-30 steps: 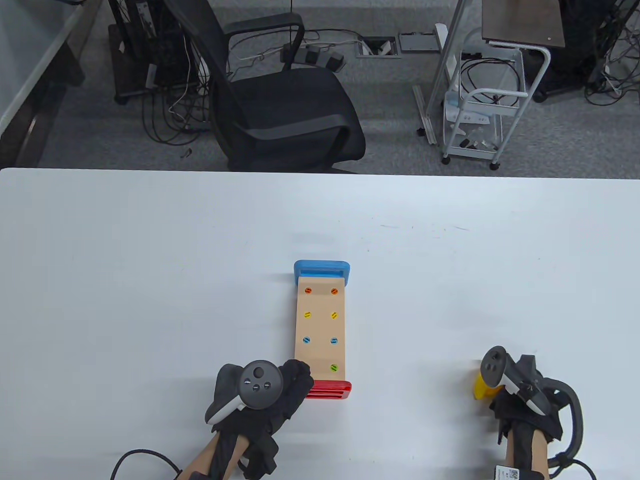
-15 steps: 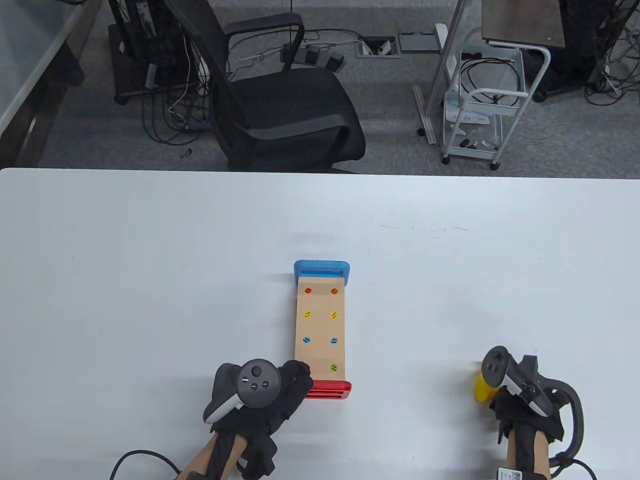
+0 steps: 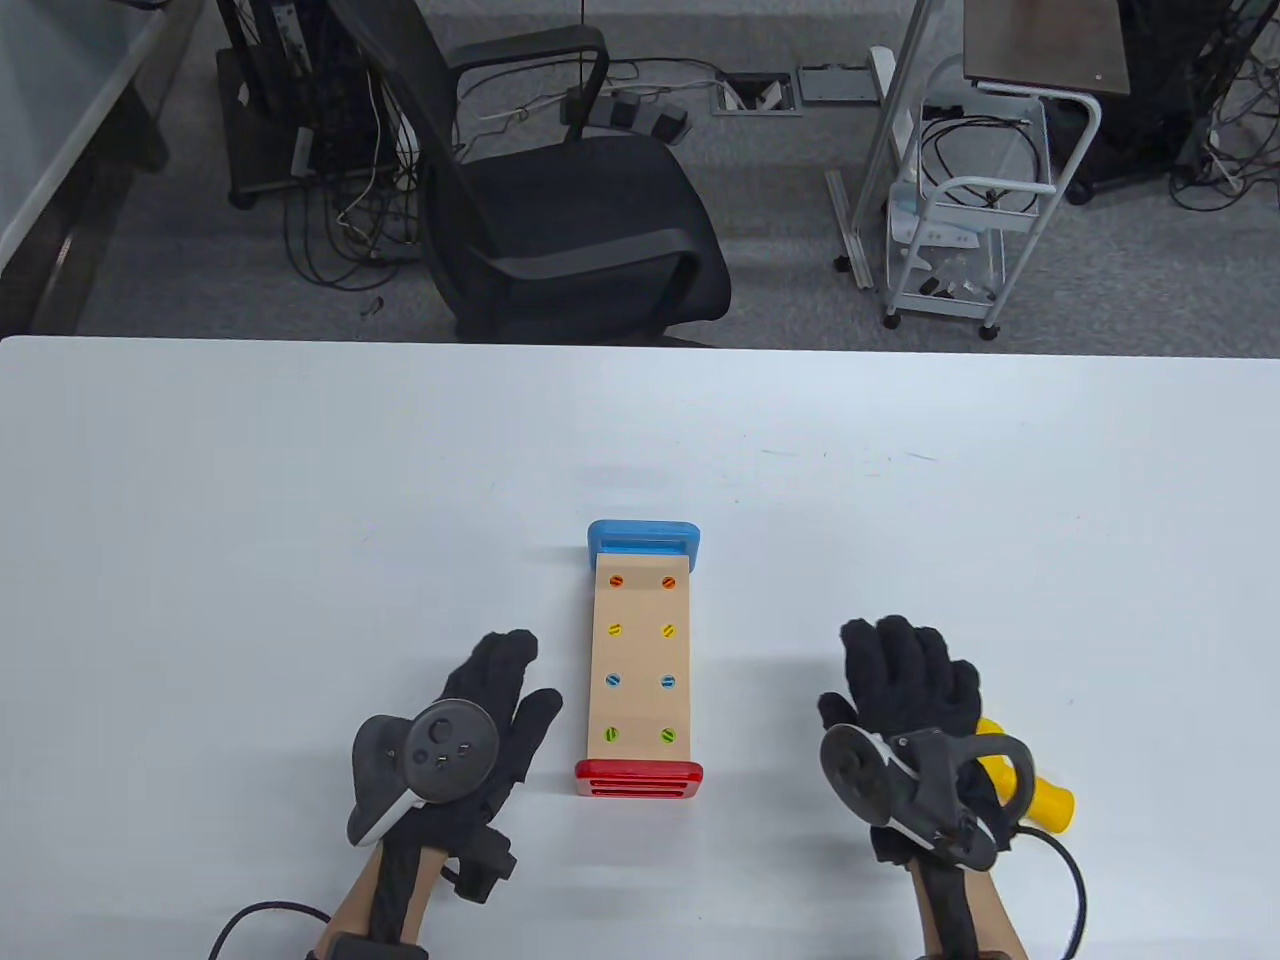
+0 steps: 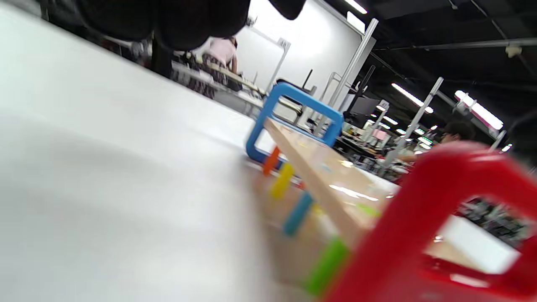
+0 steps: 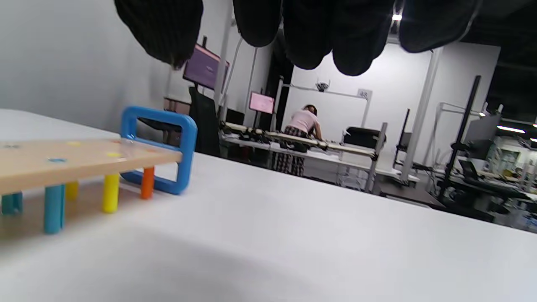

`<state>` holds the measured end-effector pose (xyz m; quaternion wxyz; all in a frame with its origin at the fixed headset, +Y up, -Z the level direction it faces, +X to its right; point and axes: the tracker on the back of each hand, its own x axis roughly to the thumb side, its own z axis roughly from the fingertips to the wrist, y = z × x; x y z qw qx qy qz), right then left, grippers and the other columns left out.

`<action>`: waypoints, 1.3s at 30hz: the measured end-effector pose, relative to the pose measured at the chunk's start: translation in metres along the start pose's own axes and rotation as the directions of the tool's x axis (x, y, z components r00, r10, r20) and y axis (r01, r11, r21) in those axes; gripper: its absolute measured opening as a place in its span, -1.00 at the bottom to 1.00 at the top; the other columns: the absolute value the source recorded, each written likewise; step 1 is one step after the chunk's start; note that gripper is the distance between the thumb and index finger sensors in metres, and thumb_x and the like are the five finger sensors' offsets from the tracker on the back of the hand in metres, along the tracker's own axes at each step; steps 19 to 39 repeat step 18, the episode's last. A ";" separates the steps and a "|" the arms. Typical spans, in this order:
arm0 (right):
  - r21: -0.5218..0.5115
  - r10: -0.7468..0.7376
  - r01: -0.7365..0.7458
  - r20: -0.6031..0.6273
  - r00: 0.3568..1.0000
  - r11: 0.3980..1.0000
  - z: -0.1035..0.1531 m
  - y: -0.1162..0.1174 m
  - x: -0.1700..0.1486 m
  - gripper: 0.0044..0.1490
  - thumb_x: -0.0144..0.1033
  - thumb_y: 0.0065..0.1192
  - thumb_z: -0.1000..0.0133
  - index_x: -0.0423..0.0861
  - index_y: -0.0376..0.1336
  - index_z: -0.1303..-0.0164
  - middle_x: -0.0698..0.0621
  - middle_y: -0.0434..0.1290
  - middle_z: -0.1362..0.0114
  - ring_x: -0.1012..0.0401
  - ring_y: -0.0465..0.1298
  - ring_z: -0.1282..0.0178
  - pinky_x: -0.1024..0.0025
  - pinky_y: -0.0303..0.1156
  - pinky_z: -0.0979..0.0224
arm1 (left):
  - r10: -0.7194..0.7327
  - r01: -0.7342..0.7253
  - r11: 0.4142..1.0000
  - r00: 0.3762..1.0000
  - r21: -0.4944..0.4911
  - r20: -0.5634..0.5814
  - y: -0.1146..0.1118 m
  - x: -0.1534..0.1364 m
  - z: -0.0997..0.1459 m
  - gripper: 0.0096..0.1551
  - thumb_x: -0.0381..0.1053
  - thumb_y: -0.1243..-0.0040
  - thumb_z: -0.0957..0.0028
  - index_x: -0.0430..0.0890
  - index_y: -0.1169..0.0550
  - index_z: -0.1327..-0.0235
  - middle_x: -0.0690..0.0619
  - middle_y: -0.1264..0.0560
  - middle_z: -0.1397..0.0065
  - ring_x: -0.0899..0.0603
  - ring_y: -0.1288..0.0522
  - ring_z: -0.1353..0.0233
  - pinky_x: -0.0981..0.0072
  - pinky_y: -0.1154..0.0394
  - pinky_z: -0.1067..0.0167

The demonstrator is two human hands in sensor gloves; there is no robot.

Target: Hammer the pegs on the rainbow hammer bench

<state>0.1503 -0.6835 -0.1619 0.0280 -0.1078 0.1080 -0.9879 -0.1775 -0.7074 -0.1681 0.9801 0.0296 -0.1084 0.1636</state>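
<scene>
White table (image 3: pixel 300 480): left hand (image 3: pixel 480 720), right hand (image 3: pixel 905 685) flat, fingers released; no writing legible.

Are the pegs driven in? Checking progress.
Driven in: the pegs sit flush with the bench top and stick out underneath.

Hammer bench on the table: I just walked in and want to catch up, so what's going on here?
Nobody is hammering right now. The left hand and right hand lie flat and open on the white table, either side of the hammer bench. All eight pegs sit flush with its top, sticking out below. The yellow hammer lies by the right hand, ungripped.
</scene>
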 end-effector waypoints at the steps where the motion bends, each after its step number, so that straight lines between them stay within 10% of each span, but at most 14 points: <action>1: -0.004 -0.008 0.008 0.015 1.000 1.000 -0.002 0.001 0.005 -0.04 -0.06 0.07 -0.30 -0.32 -0.09 -0.76 -0.45 0.09 -0.73 -0.40 0.14 -0.61 -0.47 0.12 -0.48 | -0.076 0.076 0.997 0.997 0.028 0.005 -0.001 0.001 0.000 -0.05 0.32 0.25 -0.25 -0.15 -0.02 -0.80 -0.50 -0.07 -0.79 -0.61 -0.18 -0.67 -0.51 -0.26 -0.42; 7: -0.009 0.024 -0.023 0.092 0.995 1.000 -0.006 0.027 0.023 -0.03 -0.03 0.00 -0.31 -0.32 -0.13 -0.77 -0.45 0.05 -0.74 -0.40 0.10 -0.62 -0.49 0.09 -0.48 | -0.373 0.371 0.927 0.928 0.051 0.013 -0.019 -0.003 -0.002 -0.02 0.30 0.25 -0.23 -0.15 0.08 -0.81 -0.52 0.10 -0.80 -0.65 0.01 -0.70 -0.58 -0.13 -0.44; 39: 0.084 0.000 -0.010 0.119 0.993 0.996 -0.007 0.048 0.020 -0.06 -0.05 0.00 -0.31 -0.32 -0.10 -0.76 -0.45 0.07 -0.73 -0.42 0.11 -0.61 -0.51 0.10 -0.46 | -0.347 0.348 0.938 0.938 -0.014 0.010 -0.035 -0.012 -0.007 -0.02 0.29 0.25 -0.23 -0.18 0.08 -0.80 -0.54 0.08 -0.78 -0.66 -0.02 -0.68 -0.58 -0.17 -0.42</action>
